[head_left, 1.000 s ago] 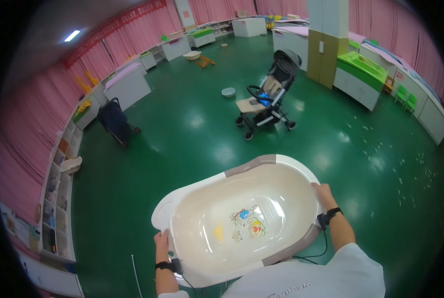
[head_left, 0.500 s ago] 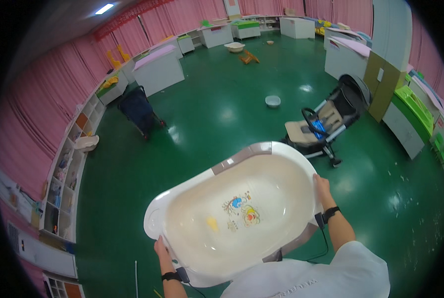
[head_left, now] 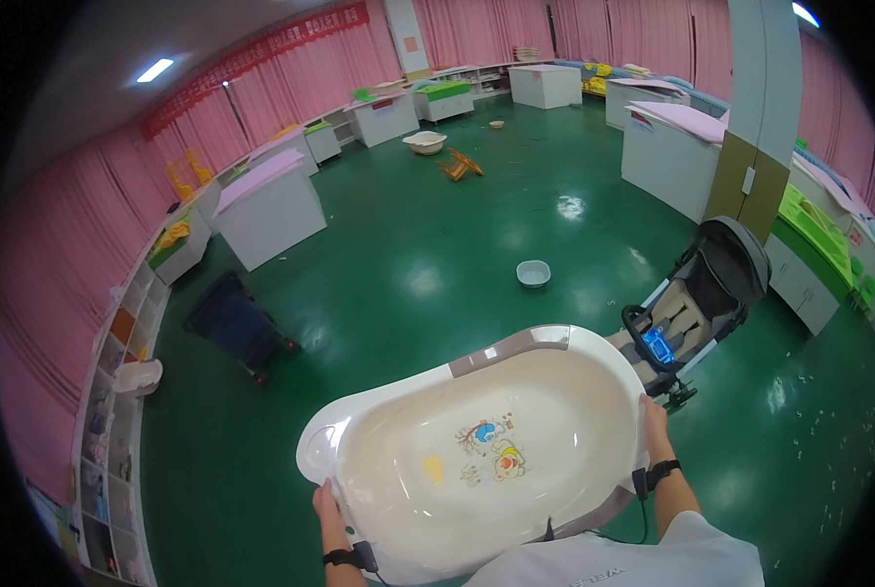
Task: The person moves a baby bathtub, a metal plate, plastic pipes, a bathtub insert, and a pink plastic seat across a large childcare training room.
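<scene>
Pink curtains (head_left: 291, 93) line the room around a glossy green floor (head_left: 437, 298), with low white cabinets set along the edges. Taking the cream baby bathtub (head_left: 555, 460) as the clock's centre, it sits in the lower middle of the view, held in front of the person's white shirt (head_left: 643, 563), its inside facing up, with a cartoon print on its bottom. At about half past eight, the left hand (head_left: 328, 504) grips the tub's edge, thumb over the rim; the fingers beneath are hidden. Between two and three o'clock, the right hand (head_left: 655, 426) is closed on the opposite end, its fingertips out of sight. Each wrist wears a black strap (head_left: 665, 470) with a small box. At two o'clock a stroller (head_left: 721, 259) stands just past the tub, a bright blue item (head_left: 657, 344) in its seat. Between twelve and one lies a pale grey basin (head_left: 533, 273); farther off at twelve, a brown wooden stool (head_left: 462, 164) lies tipped near another cream tub (head_left: 425, 144). A dark blue cart (head_left: 237, 323), somewhat blurred, is at ten o'clock. Toward half past nine, a pale basin (head_left: 137, 379) juts from an open shelf unit (head_left: 115, 435).
</scene>
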